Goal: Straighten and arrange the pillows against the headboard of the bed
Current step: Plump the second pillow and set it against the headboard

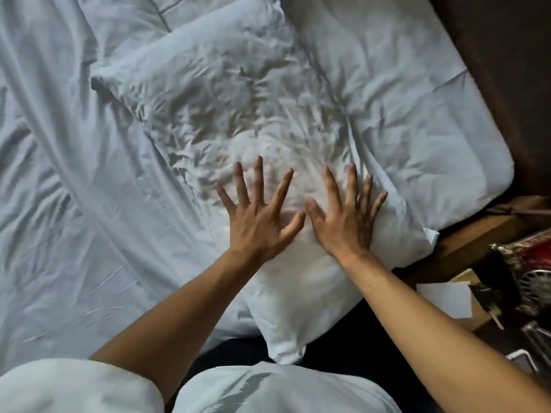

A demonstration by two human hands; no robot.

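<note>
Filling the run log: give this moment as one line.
left hand: flat on pillow | right hand: flat on pillow | fingers spread | pillow wrinkled, on bed

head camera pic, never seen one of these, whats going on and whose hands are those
There is no machine here. The single picture comes from a camera worn on a person's head, looking forward and down, so the two bare arms reaching in from the bottom are the wearer's own. The left hand and right hand lie side by side, fingers spread and straight, palms pressing flat on a wrinkled white pillow that lies on the crumpled pale bed sheet. Neither hand holds anything; they only press. A second white pillow lies beside the first, to its right. At the right edge is a cluttered wooden bedside table.
</note>
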